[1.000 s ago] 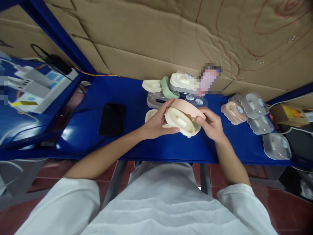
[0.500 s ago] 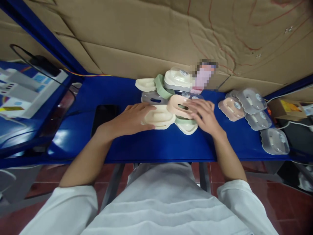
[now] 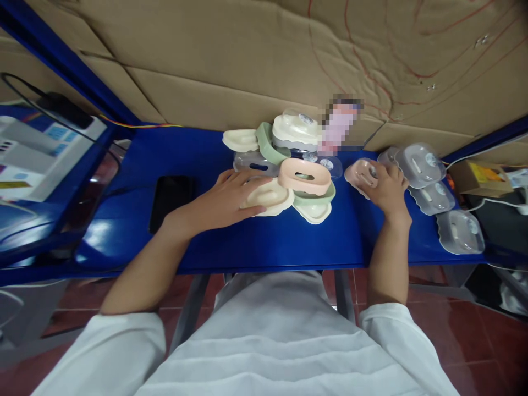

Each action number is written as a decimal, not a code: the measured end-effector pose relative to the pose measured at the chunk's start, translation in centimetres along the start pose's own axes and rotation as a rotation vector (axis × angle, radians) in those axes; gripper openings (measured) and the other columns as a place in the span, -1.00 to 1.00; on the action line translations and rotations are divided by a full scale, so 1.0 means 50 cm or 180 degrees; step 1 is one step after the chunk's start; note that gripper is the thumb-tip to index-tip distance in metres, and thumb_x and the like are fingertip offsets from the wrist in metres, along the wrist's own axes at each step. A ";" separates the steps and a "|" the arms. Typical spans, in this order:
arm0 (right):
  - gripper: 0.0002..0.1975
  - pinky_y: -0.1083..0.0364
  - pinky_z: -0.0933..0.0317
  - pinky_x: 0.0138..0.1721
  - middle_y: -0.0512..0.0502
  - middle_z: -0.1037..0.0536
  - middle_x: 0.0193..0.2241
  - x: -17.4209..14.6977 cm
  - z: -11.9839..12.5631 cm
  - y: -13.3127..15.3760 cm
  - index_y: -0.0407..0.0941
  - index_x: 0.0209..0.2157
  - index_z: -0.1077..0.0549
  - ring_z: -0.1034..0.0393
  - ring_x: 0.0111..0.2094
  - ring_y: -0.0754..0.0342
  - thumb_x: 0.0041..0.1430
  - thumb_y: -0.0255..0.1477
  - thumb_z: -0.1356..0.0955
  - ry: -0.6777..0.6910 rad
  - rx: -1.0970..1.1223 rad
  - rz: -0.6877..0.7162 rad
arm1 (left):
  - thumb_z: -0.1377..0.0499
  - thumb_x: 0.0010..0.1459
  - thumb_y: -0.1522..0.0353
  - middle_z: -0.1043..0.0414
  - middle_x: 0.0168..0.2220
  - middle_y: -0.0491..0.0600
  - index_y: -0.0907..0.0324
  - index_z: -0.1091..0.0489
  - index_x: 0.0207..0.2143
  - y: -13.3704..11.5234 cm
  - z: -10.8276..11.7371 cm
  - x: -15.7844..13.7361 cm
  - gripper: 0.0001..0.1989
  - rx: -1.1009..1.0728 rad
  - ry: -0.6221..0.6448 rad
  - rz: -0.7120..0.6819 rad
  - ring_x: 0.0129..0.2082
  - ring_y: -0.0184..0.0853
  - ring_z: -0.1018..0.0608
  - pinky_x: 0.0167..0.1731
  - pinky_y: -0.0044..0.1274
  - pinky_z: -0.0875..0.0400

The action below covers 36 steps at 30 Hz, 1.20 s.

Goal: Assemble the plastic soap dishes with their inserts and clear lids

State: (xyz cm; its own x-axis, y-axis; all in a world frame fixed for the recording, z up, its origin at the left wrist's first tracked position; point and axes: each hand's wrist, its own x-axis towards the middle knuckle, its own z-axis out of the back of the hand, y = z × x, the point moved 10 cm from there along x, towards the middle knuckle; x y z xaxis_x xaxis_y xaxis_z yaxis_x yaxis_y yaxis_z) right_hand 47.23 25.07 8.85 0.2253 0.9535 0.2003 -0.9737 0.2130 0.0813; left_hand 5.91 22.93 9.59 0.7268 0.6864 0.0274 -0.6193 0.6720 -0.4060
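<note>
My left hand (image 3: pixel 223 201) grips the left end of a cream soap dish piece (image 3: pixel 272 197), thumb at the near edge and fingers over the far side. Touching that piece on the right is a peach oval shell (image 3: pixel 305 175) with a slot in its floor. It rests on a light green shell and a cream tray (image 3: pixel 317 212). Farther right, my right hand (image 3: pixel 390 187) is closed over a pink soap box (image 3: pixel 360 175) with a clear lid, its fingers covering the box's right part.
Behind lie a cream tray (image 3: pixel 240 140), a green shell (image 3: pixel 270 144) and a clear-lidded white box (image 3: pixel 296 129). Several clear-lidded boxes (image 3: pixel 461 232) stand at right. A black phone (image 3: pixel 171 201) lies left. Cardboard (image 3: pixel 231 66) lines the back of the blue table (image 3: pixel 264 247).
My right hand has left the peach shell, moved right and taken hold of the pink soap box, which has shifted left. My left hand stays on the cream piece.
</note>
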 end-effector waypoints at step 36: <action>-0.56 -0.21 -0.51 0.04 -0.24 -0.74 -0.04 -0.031 0.032 0.085 -0.06 0.14 -0.62 -0.66 -0.07 -0.26 0.44 -0.11 -0.33 0.0078 0.1149 0.0954 | 0.01 0.58 0.10 -0.60 0.21 0.10 0.12 -0.58 0.17 -0.005 -0.008 0.021 -0.54 0.0417 -0.0429 -0.0416 0.19 -0.04 -0.63 0.27 -0.23 -0.46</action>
State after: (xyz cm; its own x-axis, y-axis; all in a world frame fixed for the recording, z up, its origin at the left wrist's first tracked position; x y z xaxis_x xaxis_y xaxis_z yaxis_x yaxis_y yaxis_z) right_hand 42.80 24.17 10.46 -0.0692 0.9673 0.2440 -0.9203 -0.1563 0.3588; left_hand 6.95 23.35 9.35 0.7624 0.6162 0.1974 -0.5623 0.7819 -0.2691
